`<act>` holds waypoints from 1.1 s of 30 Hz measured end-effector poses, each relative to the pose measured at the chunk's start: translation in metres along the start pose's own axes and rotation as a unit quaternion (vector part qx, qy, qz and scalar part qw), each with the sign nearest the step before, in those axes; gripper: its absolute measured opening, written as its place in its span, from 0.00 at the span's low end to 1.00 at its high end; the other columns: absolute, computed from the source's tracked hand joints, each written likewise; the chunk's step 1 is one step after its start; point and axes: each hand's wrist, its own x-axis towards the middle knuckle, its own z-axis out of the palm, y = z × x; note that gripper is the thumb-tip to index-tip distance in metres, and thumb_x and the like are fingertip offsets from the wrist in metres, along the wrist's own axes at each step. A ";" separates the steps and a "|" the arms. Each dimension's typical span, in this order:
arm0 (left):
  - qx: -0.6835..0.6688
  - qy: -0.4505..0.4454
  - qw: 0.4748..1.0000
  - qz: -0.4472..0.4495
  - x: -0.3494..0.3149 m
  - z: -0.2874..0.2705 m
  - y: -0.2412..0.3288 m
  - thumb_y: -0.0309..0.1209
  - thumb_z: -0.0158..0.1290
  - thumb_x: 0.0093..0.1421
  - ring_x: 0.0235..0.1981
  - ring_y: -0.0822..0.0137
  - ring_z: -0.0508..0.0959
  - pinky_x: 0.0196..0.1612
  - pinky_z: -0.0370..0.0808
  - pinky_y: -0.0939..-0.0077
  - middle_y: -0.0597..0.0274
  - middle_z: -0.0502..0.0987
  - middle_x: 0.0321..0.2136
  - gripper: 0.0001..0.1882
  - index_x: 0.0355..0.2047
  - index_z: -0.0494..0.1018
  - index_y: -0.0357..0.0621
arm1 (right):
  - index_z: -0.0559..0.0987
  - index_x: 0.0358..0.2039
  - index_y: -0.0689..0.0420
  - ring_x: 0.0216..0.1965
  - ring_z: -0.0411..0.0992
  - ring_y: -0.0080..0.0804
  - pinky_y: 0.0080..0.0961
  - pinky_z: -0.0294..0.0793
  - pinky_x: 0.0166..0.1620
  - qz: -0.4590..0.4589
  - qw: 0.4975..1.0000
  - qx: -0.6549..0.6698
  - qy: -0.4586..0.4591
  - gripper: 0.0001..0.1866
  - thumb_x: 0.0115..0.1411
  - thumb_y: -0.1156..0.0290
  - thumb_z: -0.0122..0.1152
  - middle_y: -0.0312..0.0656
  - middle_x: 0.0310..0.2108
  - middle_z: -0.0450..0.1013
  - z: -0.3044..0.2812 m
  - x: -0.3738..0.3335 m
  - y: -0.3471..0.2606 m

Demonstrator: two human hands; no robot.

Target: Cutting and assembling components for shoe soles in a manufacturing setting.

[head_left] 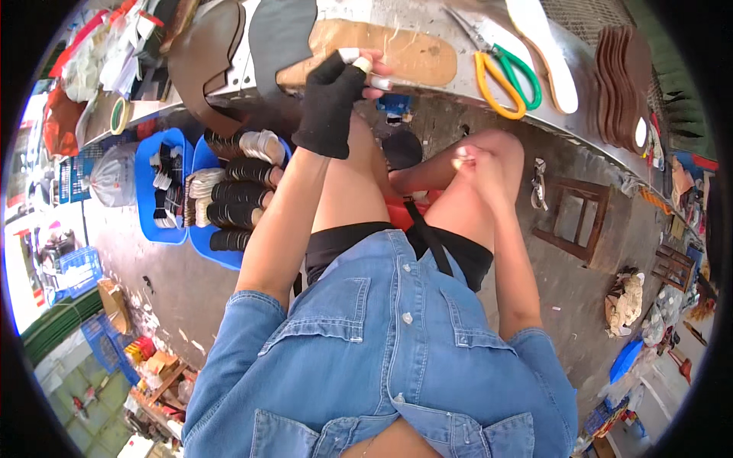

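Note:
My left hand [340, 99], in a black fingerless glove with white covers on some fingertips, is over the front edge of the bench [366, 11]. Its fingers are apart and nothing shows between them. Just beyond them lies a tan sole-shaped board [420, 57]. A black leather-like sheet [281, 38] and a brown one [206, 61] lie left of it, overhanging the edge. Bare, my right hand [481, 164] is above my right knee with fingers curled together. A pale yellowish bit shows at its fingertips, too small to name.
Scissors [502, 90] with yellow and green handles lie on the bench beside a white insole [546, 61]. Farther right is a stack of brown sole-shaped pieces [622, 84]. On the floor at left, blue baskets [164, 235] hold bundled dark and pale pieces. A wooden frame [574, 217] is at right.

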 end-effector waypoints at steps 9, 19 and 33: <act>0.603 0.073 0.700 0.374 0.039 -0.019 -0.003 0.35 0.58 0.49 0.39 0.58 0.75 0.36 0.74 0.67 0.61 0.76 0.37 0.19 0.41 0.72 0.46 | 0.77 0.38 0.56 0.39 0.74 0.47 0.35 0.73 0.41 0.061 0.962 -0.219 -0.149 0.16 0.51 0.60 0.57 0.50 0.35 0.75 0.140 0.062 0.019; 0.613 0.128 0.660 0.415 0.040 -0.011 -0.003 0.34 0.57 0.45 0.45 0.53 0.72 0.40 0.74 0.65 0.67 0.75 0.40 0.14 0.35 0.74 0.50 | 0.78 0.35 0.53 0.41 0.72 0.44 0.37 0.71 0.44 0.026 0.968 -0.128 -0.216 0.14 0.48 0.61 0.61 0.47 0.37 0.75 0.179 0.031 0.011; 0.597 0.125 0.676 0.414 0.023 -0.007 0.003 0.29 0.53 0.44 0.40 0.45 0.72 0.41 0.72 0.57 0.48 0.74 0.34 0.10 0.27 0.72 0.38 | 0.79 0.35 0.55 0.33 0.76 0.41 0.36 0.73 0.39 0.131 0.973 -0.045 -0.183 0.14 0.48 0.64 0.57 0.49 0.28 0.76 0.150 0.006 0.038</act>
